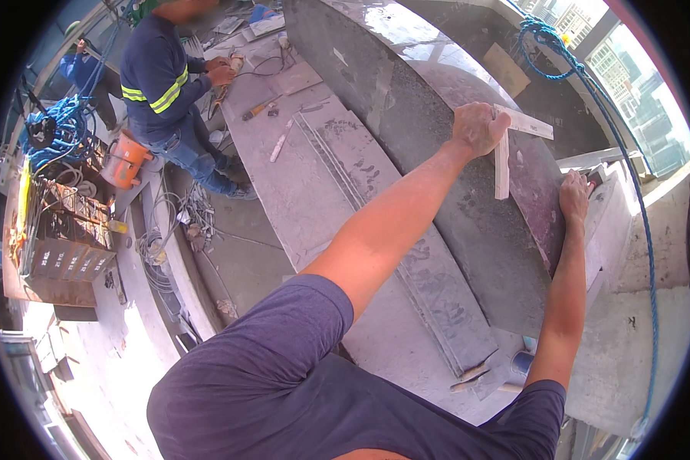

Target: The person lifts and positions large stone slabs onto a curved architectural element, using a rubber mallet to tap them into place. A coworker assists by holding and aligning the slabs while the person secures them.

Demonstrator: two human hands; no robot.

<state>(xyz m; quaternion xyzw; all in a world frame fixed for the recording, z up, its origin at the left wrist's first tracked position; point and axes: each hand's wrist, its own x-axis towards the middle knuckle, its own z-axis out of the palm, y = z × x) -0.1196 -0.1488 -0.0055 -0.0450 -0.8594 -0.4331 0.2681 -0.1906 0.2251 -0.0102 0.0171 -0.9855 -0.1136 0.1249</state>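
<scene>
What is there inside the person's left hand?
Two pale strips stick out from the left hand, at an angle; the hand covers any joint between them.

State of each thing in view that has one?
Left hand: closed on L-piece
L-piece: held at its corner
Right hand: at end of slab, grip unclear
Slab: glossy top, dull grey side
Board: lying flat, dark-smudged
Left rope: bundled
Right rope: coiled above, hanging below
Near co-worker: standing

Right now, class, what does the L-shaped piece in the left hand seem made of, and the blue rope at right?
L-shaped piece: perhaps wood or painted metal; pale, matt, flat. Blue rope: probably synthetic fibre, its strands bright and twisted.
</scene>
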